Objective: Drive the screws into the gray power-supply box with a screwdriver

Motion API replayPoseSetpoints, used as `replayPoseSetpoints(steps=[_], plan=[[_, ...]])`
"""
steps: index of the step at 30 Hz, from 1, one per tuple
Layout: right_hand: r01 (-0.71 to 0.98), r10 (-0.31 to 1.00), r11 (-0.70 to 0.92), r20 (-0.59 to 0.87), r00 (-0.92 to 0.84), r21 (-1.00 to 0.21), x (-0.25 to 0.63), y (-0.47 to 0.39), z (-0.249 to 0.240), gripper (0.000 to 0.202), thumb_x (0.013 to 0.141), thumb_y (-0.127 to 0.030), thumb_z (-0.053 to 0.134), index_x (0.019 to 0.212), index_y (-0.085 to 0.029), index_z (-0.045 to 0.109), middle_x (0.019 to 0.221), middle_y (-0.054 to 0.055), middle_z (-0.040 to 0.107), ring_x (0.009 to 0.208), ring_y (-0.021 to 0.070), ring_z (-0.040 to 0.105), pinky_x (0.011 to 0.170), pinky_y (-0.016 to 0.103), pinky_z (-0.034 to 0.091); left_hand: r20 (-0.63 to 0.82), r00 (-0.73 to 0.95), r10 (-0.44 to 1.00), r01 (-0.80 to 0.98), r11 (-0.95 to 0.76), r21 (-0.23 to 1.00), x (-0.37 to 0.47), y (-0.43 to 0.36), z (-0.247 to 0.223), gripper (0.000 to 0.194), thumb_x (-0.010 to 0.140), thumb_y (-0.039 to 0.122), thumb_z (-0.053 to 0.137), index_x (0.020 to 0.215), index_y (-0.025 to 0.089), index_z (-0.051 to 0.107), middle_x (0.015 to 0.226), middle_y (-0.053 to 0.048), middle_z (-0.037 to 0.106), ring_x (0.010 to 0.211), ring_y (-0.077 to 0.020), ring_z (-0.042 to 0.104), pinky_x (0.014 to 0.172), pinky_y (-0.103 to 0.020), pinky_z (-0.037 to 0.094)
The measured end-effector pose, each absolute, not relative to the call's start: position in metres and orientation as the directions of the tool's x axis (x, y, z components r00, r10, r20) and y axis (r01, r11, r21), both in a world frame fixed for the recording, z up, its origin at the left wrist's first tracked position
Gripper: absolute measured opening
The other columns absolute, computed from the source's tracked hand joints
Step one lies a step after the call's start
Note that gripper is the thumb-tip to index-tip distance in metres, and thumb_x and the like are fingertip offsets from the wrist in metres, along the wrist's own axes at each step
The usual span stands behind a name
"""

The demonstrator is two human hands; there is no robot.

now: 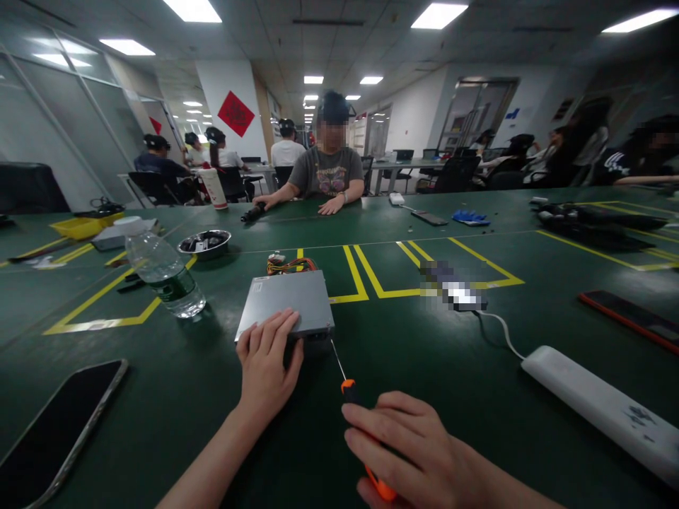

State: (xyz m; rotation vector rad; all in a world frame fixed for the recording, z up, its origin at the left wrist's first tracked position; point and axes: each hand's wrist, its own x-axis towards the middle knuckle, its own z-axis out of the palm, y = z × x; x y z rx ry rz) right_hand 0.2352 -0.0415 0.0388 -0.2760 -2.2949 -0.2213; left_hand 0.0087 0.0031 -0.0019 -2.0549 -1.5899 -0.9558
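A grey metal computer power supply unit lies flat on the green table in front of me, its bundle of coloured cables at the far side. My left hand steadies it, fingers across the top and thumb against the near side. In my right hand is an orange and black screwdriver, gripped by its handle. Its thin shaft points up and away, with the tip at the unit's near right corner. Whether the tip sits in a screw is too small to tell.
A plastic water bottle and a metal bowl of small parts stand to the left. One phone lies front left. A white power strip and its cord lie right. Across the table sits a person.
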Motion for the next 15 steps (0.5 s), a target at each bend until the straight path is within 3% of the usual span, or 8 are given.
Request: replayPoseSetpoints(steps=[9, 15], plan=[[0.286, 0.169, 0.957, 0.707, -0.686, 0.048, 0.2344, -0.0432, 0.0338, 0.025, 0.091, -0.027, 0.045, 0.1, -0.008, 0.06, 0.096, 0.014, 0.067, 0.074, 0.0158, 0.065, 0.069, 0.029, 0.048, 0.696, 0.134, 0.706, 0.941, -0.31, 0.133, 0.0092, 0.0019, -0.0002, 0.046, 0.081, 0.021, 0.049, 0.126, 0.026, 0.044, 0.126, -0.006, 0.055, 0.116, -0.0248, 0.047, 0.097, -0.043, 0.025], [0.279, 0.19, 0.959, 0.625, -0.757, 0.046, 0.2276, -0.0467, 0.0384, 0.038, 0.097, -0.036, 0.029, 0.105, -0.012, 0.058, 0.101, 0.015, 0.066, 0.089, 0.0182, 0.063, 0.072, 0.031, 0.049, 0.705, 0.122, 0.698, 0.953, -0.28, 0.112, 0.0103, 0.0018, -0.0009, 0.044, 0.081, 0.028, 0.052, 0.124, 0.024, 0.046, 0.125, -0.007, 0.056, 0.115, -0.0246, 0.048, 0.097, -0.043, 0.025]])
